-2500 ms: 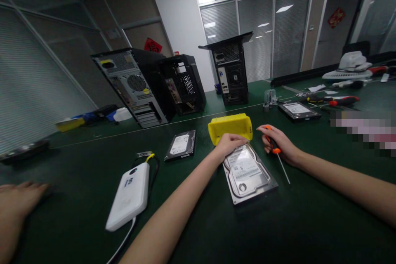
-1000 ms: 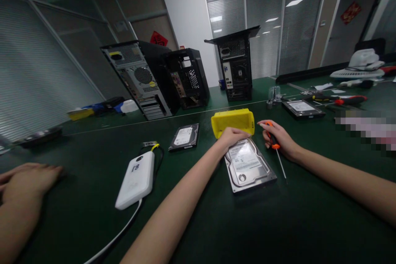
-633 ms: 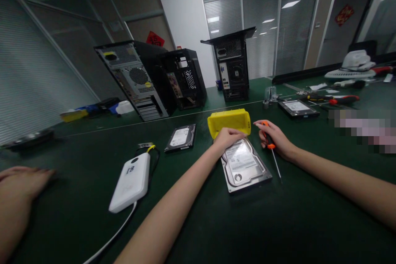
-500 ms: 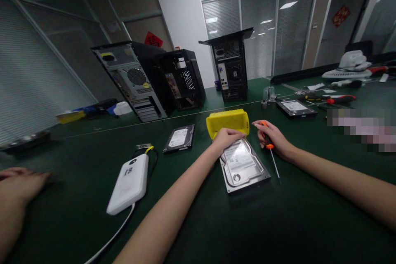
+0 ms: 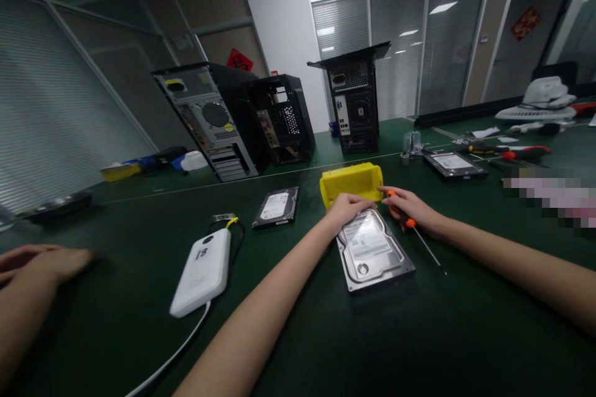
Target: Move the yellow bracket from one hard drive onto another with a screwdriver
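Note:
A silver hard drive (image 5: 372, 247) lies flat on the dark green table, its lower end toward me. My left hand (image 5: 349, 209) grips the drive's far end, fingers curled over the edge. Just behind it is a yellow plastic bin (image 5: 352, 181) with its open side facing me. To the right of the bin, my right hand (image 5: 410, 209) is closed round the orange and black handle of a screwdriver (image 5: 428, 248), whose thin shaft points down and to the right. The fingertips of my right hand are close to the bin's right edge.
Left of the drive are a black hard drive (image 5: 275, 206) and a white power bank (image 5: 202, 273) with a cable. Another person's hand (image 5: 51, 263) rests at far left. Computer cases (image 5: 356, 105) stand behind. Another drive (image 5: 454, 164) and pliers (image 5: 526, 152) lie at right.
The screwdriver has tilted, its tip swinging outward to the right. My left hand still grips the drive. The whole view has shifted slightly, with things appearing farther right.

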`<state>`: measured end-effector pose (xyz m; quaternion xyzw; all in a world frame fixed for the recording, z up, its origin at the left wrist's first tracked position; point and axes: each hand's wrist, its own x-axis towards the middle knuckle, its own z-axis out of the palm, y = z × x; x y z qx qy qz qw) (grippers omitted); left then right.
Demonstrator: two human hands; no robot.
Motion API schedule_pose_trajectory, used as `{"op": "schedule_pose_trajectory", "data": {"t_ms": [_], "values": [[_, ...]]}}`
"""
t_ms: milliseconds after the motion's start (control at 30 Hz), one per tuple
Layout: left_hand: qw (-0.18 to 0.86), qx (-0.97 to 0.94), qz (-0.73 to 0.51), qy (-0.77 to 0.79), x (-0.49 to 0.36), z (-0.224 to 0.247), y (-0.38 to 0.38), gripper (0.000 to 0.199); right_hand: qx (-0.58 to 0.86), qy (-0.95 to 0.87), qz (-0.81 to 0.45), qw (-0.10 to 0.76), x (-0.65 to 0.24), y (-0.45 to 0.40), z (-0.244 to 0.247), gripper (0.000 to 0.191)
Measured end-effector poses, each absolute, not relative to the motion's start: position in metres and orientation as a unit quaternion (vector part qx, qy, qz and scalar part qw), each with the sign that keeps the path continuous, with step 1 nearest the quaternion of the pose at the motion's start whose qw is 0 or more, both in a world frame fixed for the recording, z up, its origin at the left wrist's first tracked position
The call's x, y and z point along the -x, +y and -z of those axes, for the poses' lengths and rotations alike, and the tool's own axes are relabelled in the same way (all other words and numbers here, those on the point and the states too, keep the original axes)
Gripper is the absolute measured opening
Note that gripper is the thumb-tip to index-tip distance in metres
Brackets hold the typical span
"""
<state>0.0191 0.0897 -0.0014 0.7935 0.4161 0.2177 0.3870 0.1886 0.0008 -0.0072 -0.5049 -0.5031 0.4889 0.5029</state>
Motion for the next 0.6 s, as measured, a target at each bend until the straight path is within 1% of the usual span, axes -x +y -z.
{"op": "schedule_pose_trajectory", "data": {"t_ms": [100,267,367,467,600], "values": [[0.393,-0.794,-0.211,0.413,-0.019,0.001,0.089,0.037,0.503,-0.513,-0.465,0.517,-0.188,-0.002,0.01,0.057],[0.393,-0.807,-0.201,0.392,-0.019,0.001,0.09,0.037,0.47,-0.508,-0.454,0.561,-0.187,-0.005,0.011,0.036],[0.371,-0.803,-0.206,0.419,-0.02,-0.001,0.088,0.037,0.47,-0.495,-0.453,0.574,-0.187,-0.002,0.012,0.029],[0.362,-0.799,-0.215,0.429,-0.02,-0.004,0.084,0.036,0.478,-0.495,-0.436,0.58,-0.187,0.002,0.015,0.029],[0.342,-0.809,-0.221,0.423,-0.022,-0.007,0.08,0.035,0.483,-0.489,-0.414,0.596,-0.189,0.006,0.022,0.036]]}}
